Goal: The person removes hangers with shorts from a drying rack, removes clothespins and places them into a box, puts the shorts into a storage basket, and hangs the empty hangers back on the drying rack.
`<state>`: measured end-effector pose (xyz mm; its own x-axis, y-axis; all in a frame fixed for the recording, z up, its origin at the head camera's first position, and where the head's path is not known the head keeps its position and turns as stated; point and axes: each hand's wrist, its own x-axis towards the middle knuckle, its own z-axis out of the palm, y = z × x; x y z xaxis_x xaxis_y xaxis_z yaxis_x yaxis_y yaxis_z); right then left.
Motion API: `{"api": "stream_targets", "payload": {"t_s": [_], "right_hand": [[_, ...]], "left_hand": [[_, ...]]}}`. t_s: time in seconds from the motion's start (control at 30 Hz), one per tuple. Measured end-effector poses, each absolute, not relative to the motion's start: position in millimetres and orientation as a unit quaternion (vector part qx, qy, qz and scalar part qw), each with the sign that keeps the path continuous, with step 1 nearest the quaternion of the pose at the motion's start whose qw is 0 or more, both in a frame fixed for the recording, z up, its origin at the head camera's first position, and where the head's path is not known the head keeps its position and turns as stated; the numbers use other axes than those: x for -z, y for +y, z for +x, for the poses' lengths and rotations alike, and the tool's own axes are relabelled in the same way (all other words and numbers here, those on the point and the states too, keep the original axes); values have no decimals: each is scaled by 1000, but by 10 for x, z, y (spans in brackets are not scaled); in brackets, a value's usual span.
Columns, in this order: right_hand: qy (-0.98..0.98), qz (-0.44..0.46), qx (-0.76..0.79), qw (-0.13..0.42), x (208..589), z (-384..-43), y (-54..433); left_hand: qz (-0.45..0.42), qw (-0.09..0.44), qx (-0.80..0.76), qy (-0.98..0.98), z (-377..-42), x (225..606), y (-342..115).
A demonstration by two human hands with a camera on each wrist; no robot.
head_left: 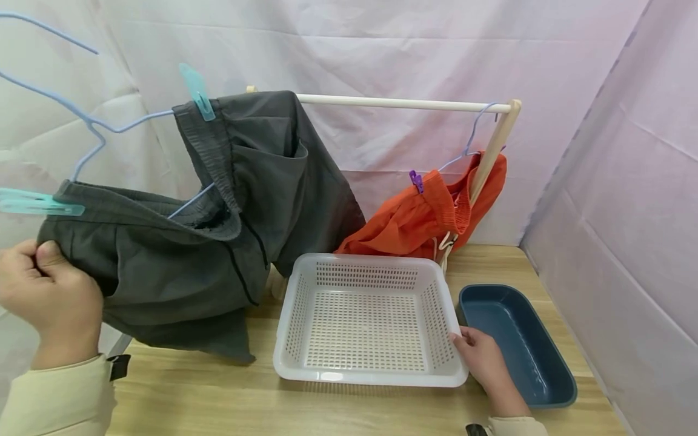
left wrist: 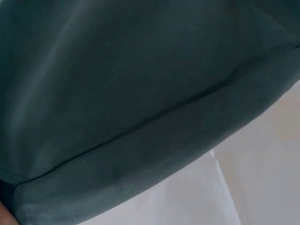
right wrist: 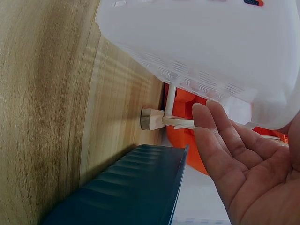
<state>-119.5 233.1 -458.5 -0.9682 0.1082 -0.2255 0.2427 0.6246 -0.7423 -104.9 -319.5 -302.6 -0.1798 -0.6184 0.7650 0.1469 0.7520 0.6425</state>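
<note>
Dark grey shorts [head_left: 169,260] hang spread on a light blue hanger [head_left: 87,115] at the left of the head view. One turquoise clothespin [head_left: 196,91] clips the waistband's upper end, and another clothespin [head_left: 40,203] its lower left end. My left hand [head_left: 51,297] pinches the fabric just below that lower clothespin; dark cloth [left wrist: 140,93] fills most of the left wrist view. A white perforated plastic basket [head_left: 371,378] is in the middle. My right hand [head_left: 482,357] holds its right rim, thumb over the edge and fingers along the outer side [right wrist: 234,145].
A dark blue tub [head_left: 518,339] stands right of the basket on the wooden table [head_left: 218,393]. Behind, a rack [head_left: 392,103] carries orange shorts [head_left: 420,218] on a blue hanger, with a purple clothespin [head_left: 417,181]. White cloth walls [head_left: 349,48] enclose the back and sides.
</note>
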Motion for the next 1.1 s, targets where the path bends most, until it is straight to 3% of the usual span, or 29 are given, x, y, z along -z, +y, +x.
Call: {"api": "stream_targets", "payload": {"t_s": [0.43,0.8,1.1], "right_hand": [[897,101,423,82,4558,-1182,2326],[900,97,417,77,4586,-1188,2331],[899,96,420,77,4585,-1176,2319]], "left_hand": [[228,570,382,-690,-989,2867,-3240],[220,567,402,-685,-1022,2718,-3215],[123,624,396,-662,-1051,2601,-2989]]}}
